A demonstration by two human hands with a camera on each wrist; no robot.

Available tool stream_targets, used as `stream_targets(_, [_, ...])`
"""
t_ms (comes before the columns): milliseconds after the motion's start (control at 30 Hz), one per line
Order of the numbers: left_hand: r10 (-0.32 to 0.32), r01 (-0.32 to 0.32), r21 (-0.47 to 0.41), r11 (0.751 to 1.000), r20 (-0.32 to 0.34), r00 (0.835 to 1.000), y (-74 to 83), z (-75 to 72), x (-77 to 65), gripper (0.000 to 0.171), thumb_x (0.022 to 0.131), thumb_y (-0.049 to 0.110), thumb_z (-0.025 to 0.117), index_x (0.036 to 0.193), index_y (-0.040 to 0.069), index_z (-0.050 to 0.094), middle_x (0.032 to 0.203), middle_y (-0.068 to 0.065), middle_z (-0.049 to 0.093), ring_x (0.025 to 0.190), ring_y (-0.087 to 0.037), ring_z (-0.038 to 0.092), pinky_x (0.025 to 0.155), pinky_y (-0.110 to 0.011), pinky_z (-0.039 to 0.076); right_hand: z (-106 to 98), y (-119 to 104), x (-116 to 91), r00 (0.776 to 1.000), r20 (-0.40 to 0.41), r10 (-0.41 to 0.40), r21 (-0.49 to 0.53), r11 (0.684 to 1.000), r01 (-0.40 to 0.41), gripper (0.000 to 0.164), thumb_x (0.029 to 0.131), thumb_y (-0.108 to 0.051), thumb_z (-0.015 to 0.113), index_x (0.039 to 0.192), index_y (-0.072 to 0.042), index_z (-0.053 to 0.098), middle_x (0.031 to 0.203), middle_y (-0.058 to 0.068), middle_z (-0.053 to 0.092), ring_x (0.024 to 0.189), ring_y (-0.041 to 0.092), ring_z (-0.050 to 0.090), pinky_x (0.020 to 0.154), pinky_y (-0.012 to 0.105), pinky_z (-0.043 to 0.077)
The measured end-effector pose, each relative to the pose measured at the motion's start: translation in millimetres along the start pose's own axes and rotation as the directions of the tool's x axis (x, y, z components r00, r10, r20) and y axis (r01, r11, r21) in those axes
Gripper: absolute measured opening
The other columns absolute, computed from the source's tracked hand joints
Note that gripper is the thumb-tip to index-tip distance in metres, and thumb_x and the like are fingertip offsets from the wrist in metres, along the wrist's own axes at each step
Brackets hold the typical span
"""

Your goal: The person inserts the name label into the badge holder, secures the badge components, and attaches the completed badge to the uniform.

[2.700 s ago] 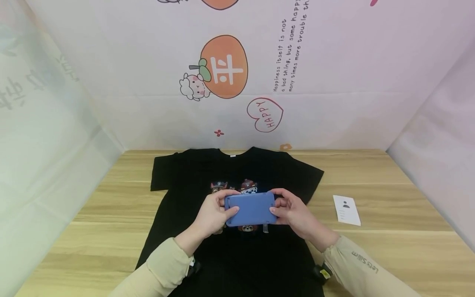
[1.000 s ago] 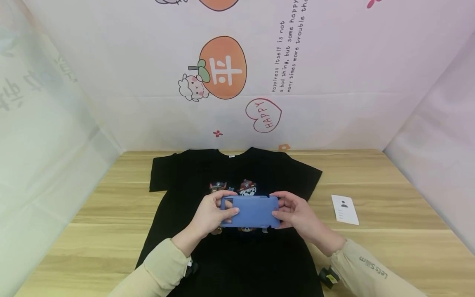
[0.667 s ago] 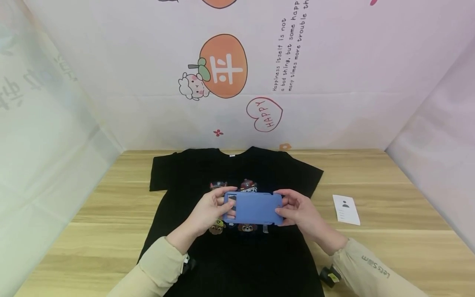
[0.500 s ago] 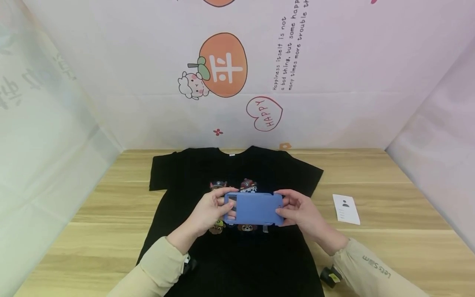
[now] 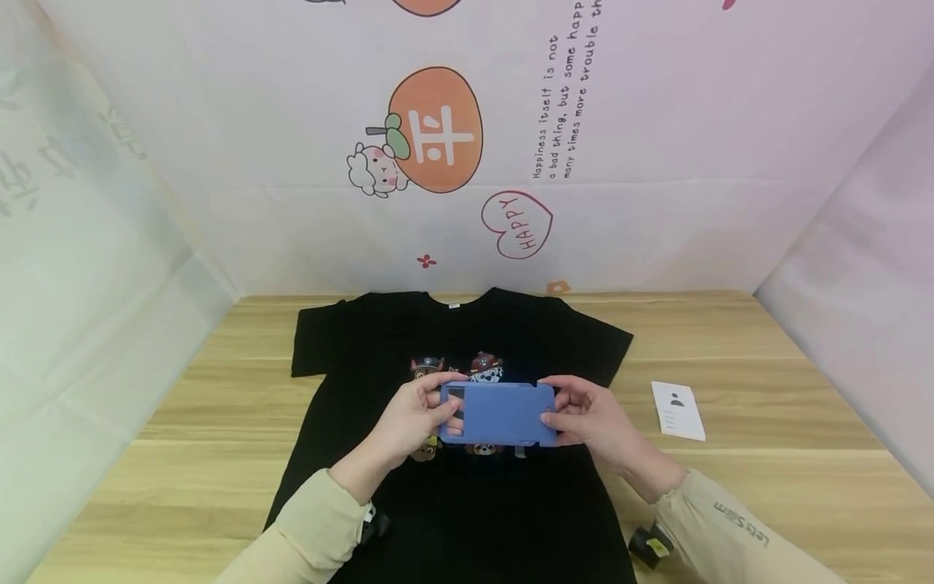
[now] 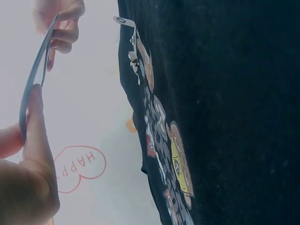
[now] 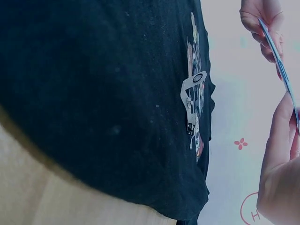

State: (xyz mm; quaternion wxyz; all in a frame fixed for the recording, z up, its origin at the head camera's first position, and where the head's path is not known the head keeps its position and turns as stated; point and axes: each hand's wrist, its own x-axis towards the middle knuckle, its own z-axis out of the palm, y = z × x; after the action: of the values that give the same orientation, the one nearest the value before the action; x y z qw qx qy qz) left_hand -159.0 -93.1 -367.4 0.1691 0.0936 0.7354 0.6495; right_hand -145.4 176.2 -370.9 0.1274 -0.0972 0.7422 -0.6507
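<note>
both hands are raised over a black t-shirt (image 5: 452,519), holding a blue card holder (image 5: 508,414) lengthwise between them. the left hand (image 5: 401,418) pinches one end: its thumb lies across the near face beside a rectangular window, its index finger runs along the top edge, and other fingers show through the opening from behind. the right hand (image 5: 591,418) pinches the opposite end, thumb on the near face, index finger on the top edge, the rest bent behind. in both wrist views the card holder stands nearly edge-on, thin, and well clear of the fabric.

the t-shirt lies flat on a wood-grain tabletop (image 5: 182,405), collar away from the person, with a small white label (image 5: 455,306) at the neckline. printed cartoon dogs (image 5: 486,369) on its chest are partly hidden by the card holder. a badge clip (image 7: 186,89), its strap carrying a ring-shaped snap, lies on the chest by the print. a white card (image 5: 678,411) with a dark portrait icon lies on the tabletop, right of the t-shirt and apart from it. behind hangs a white cloth (image 5: 292,122) printed with an orange fruit and a heart reading "happy".
</note>
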Motion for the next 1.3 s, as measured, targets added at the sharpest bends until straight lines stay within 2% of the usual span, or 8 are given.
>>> stream_targets(700, [0.022,-0.023,0.036,0.999,0.021,1.0,-3.3,1.0,-1.8,0.036,0.096,0.003,0.051,0.132,-0.001,0.049,0.091,-0.016,0.071,0.067,-0.008,0.063,0.072,-0.028,0.058,0.5,3.2,-2.1,1.0,0.018,0.025,0.016,1.0,-0.025,0.048,0.089,-0.002,0.061,0.131,0.008,0.042,0.085,0.003,0.055,0.083,0.011,0.063,0.072,0.036,0.059])
stream_targets(1300, [0.059,-0.062,0.087,0.994,0.036,0.998,-2.5,2.2,-1.8,0.034,0.096,0.003,0.051,0.13,0.001,0.05,0.099,-0.02,0.07,0.086,-0.017,0.067,0.079,-0.038,0.057,-2.8,6.6,-4.6,1.0,0.018,0.017,0.022,1.0,-0.018,0.049,0.088,-0.001,0.061,0.131,0.009,0.04,0.086,0.003,0.055,0.084,0.012,0.063,0.071,0.037,0.059])
